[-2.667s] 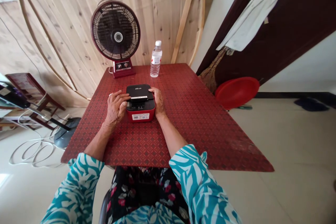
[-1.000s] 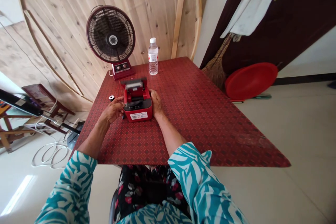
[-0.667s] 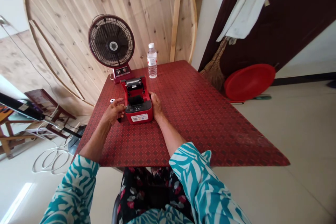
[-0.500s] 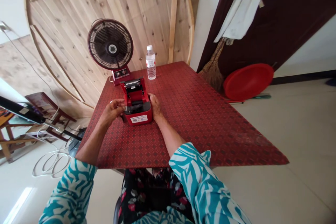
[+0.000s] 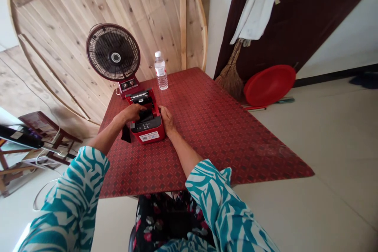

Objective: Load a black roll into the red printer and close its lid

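Note:
A small red label printer (image 5: 147, 130) with a black top panel sits on the red patterned table (image 5: 212, 126). Its lid (image 5: 141, 96) stands open, tilted back toward the fan. My left hand (image 5: 132, 112) reaches over the printer's left edge, fingers curled down into the open compartment; what they hold, if anything, is hidden. My right hand (image 5: 166, 119) is pressed around the printer's right side, gripping it. A dark flap or tag (image 5: 126, 134) hangs at the printer's left side.
A red table fan (image 5: 113, 53) and a plastic water bottle (image 5: 161, 71) stand at the table's far edge. A round wooden tabletop leans on the wall behind. A broom (image 5: 229, 75) and red basin (image 5: 269, 85) are at right, a stool (image 5: 41, 123) at left.
The printer's lid went from closed to open. My left hand moved from the printer's left side into the compartment. A small roll that lay left of the printer no longer shows.

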`<state>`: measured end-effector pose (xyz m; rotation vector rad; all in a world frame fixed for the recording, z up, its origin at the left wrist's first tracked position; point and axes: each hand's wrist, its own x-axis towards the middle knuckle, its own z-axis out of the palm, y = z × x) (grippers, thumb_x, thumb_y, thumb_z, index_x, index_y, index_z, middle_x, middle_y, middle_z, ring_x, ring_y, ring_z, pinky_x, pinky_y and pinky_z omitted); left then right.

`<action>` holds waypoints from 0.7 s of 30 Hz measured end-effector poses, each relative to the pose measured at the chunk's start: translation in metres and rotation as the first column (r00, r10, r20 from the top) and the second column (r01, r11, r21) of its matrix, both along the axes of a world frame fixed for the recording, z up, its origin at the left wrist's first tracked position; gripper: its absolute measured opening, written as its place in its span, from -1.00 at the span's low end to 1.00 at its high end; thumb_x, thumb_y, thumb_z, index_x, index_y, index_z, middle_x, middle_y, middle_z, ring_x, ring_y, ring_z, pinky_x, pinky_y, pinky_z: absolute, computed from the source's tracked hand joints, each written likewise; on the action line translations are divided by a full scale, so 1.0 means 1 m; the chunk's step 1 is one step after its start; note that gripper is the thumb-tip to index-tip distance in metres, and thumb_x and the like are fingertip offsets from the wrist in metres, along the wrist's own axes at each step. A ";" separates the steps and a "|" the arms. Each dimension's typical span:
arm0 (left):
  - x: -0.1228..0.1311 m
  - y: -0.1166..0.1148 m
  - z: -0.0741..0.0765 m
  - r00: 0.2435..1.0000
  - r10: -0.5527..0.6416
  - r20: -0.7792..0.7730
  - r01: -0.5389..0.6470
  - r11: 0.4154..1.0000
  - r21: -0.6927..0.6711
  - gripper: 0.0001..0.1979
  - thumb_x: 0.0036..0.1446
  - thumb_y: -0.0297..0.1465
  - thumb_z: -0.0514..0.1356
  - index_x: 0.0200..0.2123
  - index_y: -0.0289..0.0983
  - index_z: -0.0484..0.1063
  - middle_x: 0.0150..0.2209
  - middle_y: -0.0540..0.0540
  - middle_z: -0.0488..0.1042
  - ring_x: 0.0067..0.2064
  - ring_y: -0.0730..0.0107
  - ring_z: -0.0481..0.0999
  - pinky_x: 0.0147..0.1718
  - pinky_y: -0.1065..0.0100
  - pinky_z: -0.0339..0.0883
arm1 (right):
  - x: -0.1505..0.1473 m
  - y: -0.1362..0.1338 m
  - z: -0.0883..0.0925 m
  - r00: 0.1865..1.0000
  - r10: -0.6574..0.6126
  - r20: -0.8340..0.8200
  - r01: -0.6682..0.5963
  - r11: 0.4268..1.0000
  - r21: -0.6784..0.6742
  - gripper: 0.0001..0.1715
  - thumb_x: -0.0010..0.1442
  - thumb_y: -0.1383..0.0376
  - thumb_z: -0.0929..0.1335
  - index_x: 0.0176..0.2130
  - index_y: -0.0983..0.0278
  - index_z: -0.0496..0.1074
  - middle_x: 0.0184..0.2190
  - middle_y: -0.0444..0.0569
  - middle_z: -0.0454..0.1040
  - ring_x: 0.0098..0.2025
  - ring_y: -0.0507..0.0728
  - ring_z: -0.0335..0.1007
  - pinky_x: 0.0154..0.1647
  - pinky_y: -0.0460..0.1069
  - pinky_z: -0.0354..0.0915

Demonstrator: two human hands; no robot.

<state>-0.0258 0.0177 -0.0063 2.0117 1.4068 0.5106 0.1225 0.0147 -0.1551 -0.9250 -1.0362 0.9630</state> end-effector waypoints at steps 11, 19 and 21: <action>-0.001 0.008 -0.008 0.995 -0.043 -0.086 0.041 0.999 -0.027 -0.58 -0.47 -0.78 0.12 -0.56 -0.17 0.49 -0.60 0.03 0.41 -0.47 0.32 0.42 -0.55 0.49 0.09 | 0.001 -0.003 0.005 1.000 -0.001 0.016 0.001 1.000 -0.024 -0.43 0.20 -0.13 0.21 -0.10 0.14 0.54 0.00 -0.03 0.56 0.12 0.16 0.40 0.28 0.11 0.22; -0.005 -0.014 -0.001 0.999 -0.043 -0.006 0.043 0.991 0.124 -0.59 -0.36 -0.71 0.23 -0.40 -0.17 0.53 -0.35 -0.04 0.53 -0.20 0.19 0.50 -0.21 0.38 0.32 | 0.002 -0.003 0.002 1.000 0.002 0.008 -0.002 1.000 -0.023 -0.46 0.20 -0.13 0.23 -0.09 0.12 0.53 0.01 -0.04 0.56 0.12 0.17 0.41 0.29 0.14 0.22; -0.011 -0.021 -0.001 0.997 -0.050 0.060 0.042 0.991 0.126 -0.56 -0.32 -0.67 0.27 -0.31 -0.16 0.54 -0.28 -0.04 0.56 -0.16 0.19 0.51 -0.15 0.35 0.33 | 0.002 -0.004 0.002 1.000 0.009 0.003 -0.009 1.000 -0.026 -0.47 0.20 -0.13 0.24 -0.09 0.11 0.53 0.00 -0.06 0.57 0.11 0.16 0.42 0.29 0.14 0.21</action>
